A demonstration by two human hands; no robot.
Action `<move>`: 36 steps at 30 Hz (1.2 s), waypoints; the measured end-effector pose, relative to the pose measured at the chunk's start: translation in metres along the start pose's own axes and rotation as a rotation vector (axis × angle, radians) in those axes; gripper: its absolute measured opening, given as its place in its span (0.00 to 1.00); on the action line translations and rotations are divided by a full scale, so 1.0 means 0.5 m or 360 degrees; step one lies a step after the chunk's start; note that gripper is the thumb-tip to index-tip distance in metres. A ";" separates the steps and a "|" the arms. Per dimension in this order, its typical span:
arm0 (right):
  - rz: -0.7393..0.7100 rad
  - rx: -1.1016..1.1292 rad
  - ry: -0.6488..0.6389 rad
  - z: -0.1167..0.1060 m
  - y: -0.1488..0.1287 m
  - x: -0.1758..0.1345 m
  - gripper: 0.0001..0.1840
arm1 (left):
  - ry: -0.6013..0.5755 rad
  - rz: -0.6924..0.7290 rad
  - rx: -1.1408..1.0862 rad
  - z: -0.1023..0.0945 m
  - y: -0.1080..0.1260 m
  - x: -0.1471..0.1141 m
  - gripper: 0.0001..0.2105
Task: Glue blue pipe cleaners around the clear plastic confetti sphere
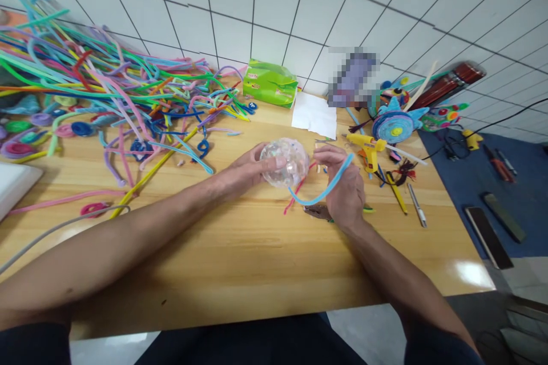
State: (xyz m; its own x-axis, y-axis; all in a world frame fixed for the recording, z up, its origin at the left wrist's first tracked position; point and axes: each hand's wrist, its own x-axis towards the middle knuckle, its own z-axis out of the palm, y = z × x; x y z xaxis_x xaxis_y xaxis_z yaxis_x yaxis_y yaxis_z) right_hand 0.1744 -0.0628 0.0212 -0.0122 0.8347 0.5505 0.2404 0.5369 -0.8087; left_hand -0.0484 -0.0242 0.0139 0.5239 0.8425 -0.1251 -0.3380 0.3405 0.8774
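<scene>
My left hand (pixel 245 172) is closed around a clear, faceted plastic bowl-like piece (pixel 295 170), thumb lying across its near face. A light blue pipe cleaner (pixel 319 200) bends from the lower edge of this piece, curving up across my right hand (pixel 346 197). That hand's fingers are curled beside the piece's right side and appear to grip the pipe cleaner; the exact hold is partly hidden. Below them lie a pink pipe cleaner (pixel 291 204) and a dark brown item (pixel 317 212) on the wooden table (pixel 257 262).
Many coloured pipe cleaners (pixel 128 85) heap at the left. A green tissue pack (pixel 269 84) and white paper (pixel 314 115) sit behind my hands. To the right are a yellow glue gun (pixel 369 148), a blue coiled craft piece (pixel 394 126), a yellow cutter (pixel 397 193) and a pen (pixel 416 205).
</scene>
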 end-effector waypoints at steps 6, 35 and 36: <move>-0.0109 -0.0077 -0.0055 -0.003 0.000 -0.003 0.18 | 0.0020 -0.0056 -0.0253 -0.005 0.012 0.005 0.31; -0.0571 -0.0764 -0.0381 0.002 0.009 -0.017 0.09 | -0.0040 -0.0195 -0.0362 -0.009 0.030 -0.001 0.37; -0.0580 -0.0745 -0.0387 0.002 0.009 -0.016 0.10 | -0.0043 -0.0195 -0.0347 -0.010 0.028 0.000 0.38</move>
State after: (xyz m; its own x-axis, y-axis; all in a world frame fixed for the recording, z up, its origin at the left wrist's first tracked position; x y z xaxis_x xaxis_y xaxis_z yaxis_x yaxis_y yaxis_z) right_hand 0.1748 -0.0668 0.0129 -0.3797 0.6422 0.6659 0.5771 0.7270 -0.3721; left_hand -0.0572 -0.0172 0.0240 0.5909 0.7790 -0.2095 -0.4300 0.5239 0.7353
